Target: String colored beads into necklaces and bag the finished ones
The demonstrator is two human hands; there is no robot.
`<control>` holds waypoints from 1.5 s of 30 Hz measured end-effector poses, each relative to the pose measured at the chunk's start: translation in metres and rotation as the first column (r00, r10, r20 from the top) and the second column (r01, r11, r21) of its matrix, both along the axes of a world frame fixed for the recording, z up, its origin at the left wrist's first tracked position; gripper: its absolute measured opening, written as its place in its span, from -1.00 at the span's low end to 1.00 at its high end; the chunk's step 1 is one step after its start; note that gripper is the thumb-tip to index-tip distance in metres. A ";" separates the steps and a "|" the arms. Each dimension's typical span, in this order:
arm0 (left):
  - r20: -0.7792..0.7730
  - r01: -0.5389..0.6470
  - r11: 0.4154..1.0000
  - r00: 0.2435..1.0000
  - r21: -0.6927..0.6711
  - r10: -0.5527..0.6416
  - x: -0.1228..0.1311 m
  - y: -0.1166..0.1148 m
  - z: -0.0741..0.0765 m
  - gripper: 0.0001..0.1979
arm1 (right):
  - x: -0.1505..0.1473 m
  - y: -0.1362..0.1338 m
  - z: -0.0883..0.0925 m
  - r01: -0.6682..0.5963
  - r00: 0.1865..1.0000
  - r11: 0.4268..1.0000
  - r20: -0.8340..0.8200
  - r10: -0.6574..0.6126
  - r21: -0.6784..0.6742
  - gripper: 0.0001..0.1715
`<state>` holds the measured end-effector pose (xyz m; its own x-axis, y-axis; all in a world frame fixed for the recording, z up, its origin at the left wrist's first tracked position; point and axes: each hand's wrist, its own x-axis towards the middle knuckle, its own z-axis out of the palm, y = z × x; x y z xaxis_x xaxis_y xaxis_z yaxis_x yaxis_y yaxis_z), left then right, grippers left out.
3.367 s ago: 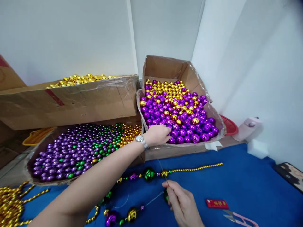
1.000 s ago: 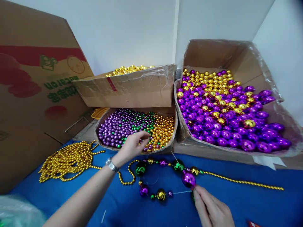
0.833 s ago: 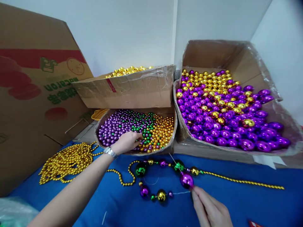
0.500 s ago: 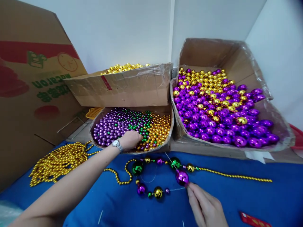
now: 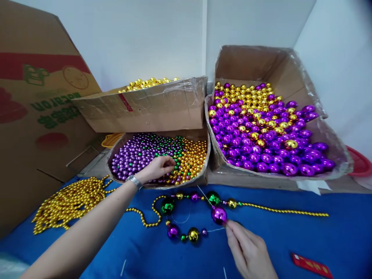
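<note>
My left hand (image 5: pixel 158 167), a watch on its wrist, is over the low box of small beads (image 5: pixel 207 155). Its fingers are curled together near the green and gold beads; whatever is between them is hidden. My right hand (image 5: pixel 250 248) pinches the lower end of a large shiny purple bead (image 5: pixel 219 215), from which a thin, needle-like line sticks out at the upper left. A bead strand with a large green bead (image 5: pixel 167 206) and a gold bead (image 5: pixel 193 234) lies in a loop on the blue cloth (image 5: pixel 162 259), its clear thread running toward my right hand.
Behind at right stands a carton of big purple and gold beads (image 5: pixel 261 135). Gold bead chains (image 5: pixel 72 201) are heaped at left beside a large printed carton (image 5: pixel 37 116). A red packet (image 5: pixel 311 265) lies at front right, and a red basin (image 5: pixel 359 161) shows at far right.
My left hand has lifted slightly and turned, its thumb and fingers now showing above the small beads. My right hand still pinches the purple bead. The whole view has shifted a little.
</note>
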<state>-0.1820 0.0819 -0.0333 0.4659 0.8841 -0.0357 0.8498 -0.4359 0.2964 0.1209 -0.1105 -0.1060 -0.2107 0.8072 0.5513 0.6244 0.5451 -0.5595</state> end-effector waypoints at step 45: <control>0.809 0.067 0.895 0.461 -0.441 0.364 0.081 -0.092 0.020 -0.78 | -0.004 0.001 0.000 0.012 0.998 0.998 0.070 -0.008 -0.069 -0.74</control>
<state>-0.1009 -0.0102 -0.0137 0.3058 0.9517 -0.0269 0.1007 -0.0042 0.9949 0.1165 -0.1098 -0.1064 -0.2384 0.8453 0.4782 0.6683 0.5001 -0.5507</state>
